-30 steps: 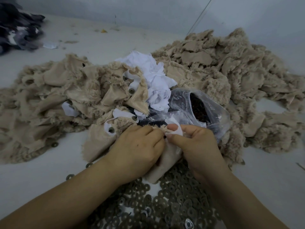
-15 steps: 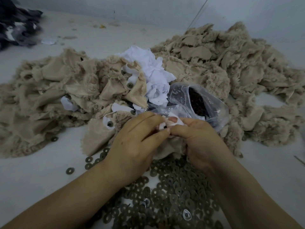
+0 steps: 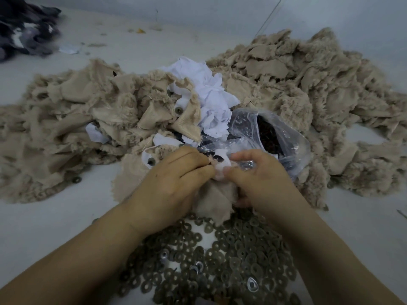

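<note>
Item 1: beige plush piece (image 3: 214, 200), a small cut of fuzzy fabric, held just above the pale work surface (image 3: 55, 227) at the centre of the head view, its lower edge hanging over the near spread of washers. Item 2: white patch (image 3: 221, 170), a small pale bit at the top of that piece, sitting where the 2 sets of fingertips meet; what lies under it cannot be told. Left hand (image 3: 174, 183): back up, fingers curled, pinching the piece's upper left edge. Right hand (image 3: 262, 179): fingers bent, thumb tip against the white patch, gripping the piece's right side. Item 3: washers (image 3: 233, 249), a dense spread of dull grey rings with centre holes, lying flat and overlapping between the 2 forearms, nearest the camera; a few strays lie apart to the left. Item 4: clear plastic bag (image 3: 284, 137), mouth open, right against the far side of the right hand, holding dark small parts (image 3: 265, 137) too small to identify. Item 5: white scraps (image 3: 211, 95), crumpled, just behind the bag. Item 6: 2 heaps of beige plush cuts, left heap (image 3: 66, 128) and right heap (image 3: 308, 84), flanking the scraps; several pieces in the left heap bear white patches with dark round studs. Item 7: dark cloth (image 3: 24, 29), far left corner, well apart from the rest.
</note>
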`<state>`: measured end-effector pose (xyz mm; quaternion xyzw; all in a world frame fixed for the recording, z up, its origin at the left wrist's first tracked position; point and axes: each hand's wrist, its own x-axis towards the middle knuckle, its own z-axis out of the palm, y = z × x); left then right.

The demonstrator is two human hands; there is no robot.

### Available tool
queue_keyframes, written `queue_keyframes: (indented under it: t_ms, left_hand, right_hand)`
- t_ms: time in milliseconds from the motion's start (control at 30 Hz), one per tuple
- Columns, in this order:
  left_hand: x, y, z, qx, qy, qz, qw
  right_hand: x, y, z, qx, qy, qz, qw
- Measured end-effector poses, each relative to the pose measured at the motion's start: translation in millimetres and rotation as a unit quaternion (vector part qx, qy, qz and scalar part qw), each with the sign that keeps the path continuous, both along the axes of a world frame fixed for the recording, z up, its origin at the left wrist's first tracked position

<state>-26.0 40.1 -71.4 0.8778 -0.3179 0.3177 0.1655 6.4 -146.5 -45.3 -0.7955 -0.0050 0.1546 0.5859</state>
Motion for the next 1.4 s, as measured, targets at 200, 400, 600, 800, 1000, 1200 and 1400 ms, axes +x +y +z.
queue_keyframes:
  t_ms: [200,400,600,800,1000,1200,1400]
  left_hand:
    - [-5,27,10,0.03,-0.009,0.026,0.999]
    - [-13,34,11,0.039,-0.023,0.029,0.999]
    - [-14,34,6,0.039,-0.019,0.036,0.998]
    - [-9,31,6,0.047,-0.022,0.027,0.998]
    - [-9,30,4,0.042,-0.017,0.028,0.999]
    - [-11,34,7,0.041,-0.022,0.034,0.998]
    - [-14,34,12,0.033,-0.027,0.049,0.998]
  right_hand:
    - [-14,-6,10,-0.332,-0.051,0.29,0.896]
    - [-17,12,-12,-0.431,-0.167,0.27,0.845]
    - [-15,11,-16,-0.419,-0.209,0.271,0.841]
    - [-15,11,-22,-0.417,-0.236,0.273,0.834]
    - [-9,7,-22,-0.398,-0.225,0.276,0.846]
    - [-5,6,-17,-0.399,-0.208,0.308,0.838]
    - [-15,8,-23,-0.41,-0.249,0.291,0.828]
